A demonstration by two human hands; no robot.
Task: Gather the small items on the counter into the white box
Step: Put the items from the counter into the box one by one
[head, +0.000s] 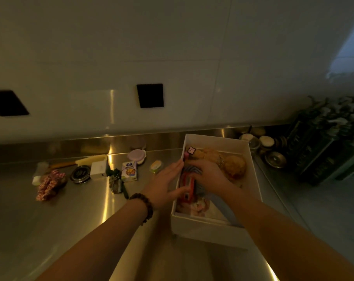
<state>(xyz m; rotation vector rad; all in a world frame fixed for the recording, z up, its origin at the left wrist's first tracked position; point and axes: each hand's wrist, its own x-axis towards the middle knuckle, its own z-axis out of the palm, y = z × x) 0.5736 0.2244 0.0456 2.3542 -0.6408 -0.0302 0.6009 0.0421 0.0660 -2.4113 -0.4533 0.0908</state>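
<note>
We note the white box (251,165) standing on the steel counter (40,220) near the back wall, already part filled: plush toys at the far end, an orange item (187,184) along the left wall. Our left hand (165,184) lies flat against the outside of the left wall, fingers straight and together, thumb hooked over the rim toward the orange item; we judge it is there to steady the box. Our right hand (209,175) is down inside, palm on the contents, fingers spread and relaxed, probably settling them to make room; we cannot tell if it pinches anything beneath. Left of the box and well apart, still to gather: a carton (129,171), keys (115,182), a round tin (80,174), a scrunchie (50,184), a lilac container (137,156).
</note>
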